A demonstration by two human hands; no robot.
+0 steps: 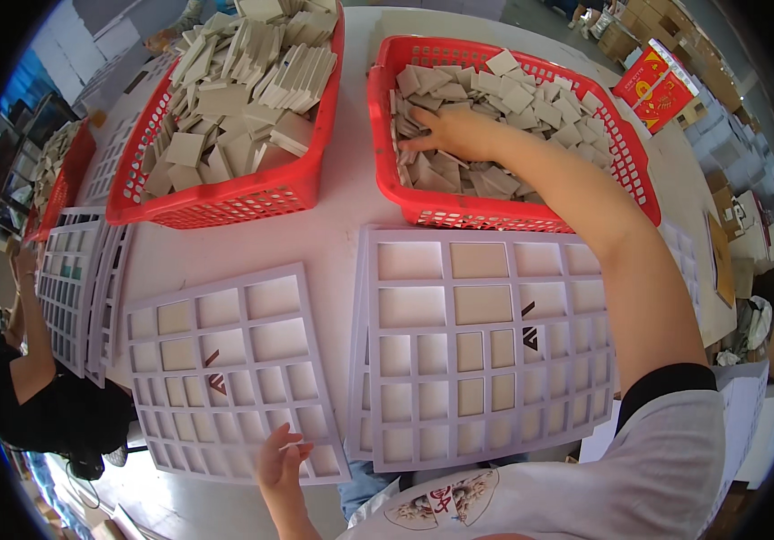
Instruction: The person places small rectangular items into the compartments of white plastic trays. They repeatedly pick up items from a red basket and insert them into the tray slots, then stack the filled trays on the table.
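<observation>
My right hand (450, 132) reaches into the right red basket (495, 213). Its fingers are spread over the small beige square tiles (522, 97) near the basket's left wall; no tile shows clearly in its grasp. Below it lies a pale lilac sample tray (486, 236) with a grid of compartments, some filled with beige tiles (481, 256), stacked on another tray. My left hand (281, 463) is over the lower edge of the left lilac tray (304, 297). Its fingers are loosely bent and apart, with nothing plainly held. A few compartments on that tray's left side hold tiles (174, 317).
A second red basket (234, 205), heaped with larger beige tiles, stands at the back left. At far left, another person (54, 405) in black sits by upright lilac trays (70, 283) and another red basket (67, 184). A red box (655, 87) lies beyond the right basket.
</observation>
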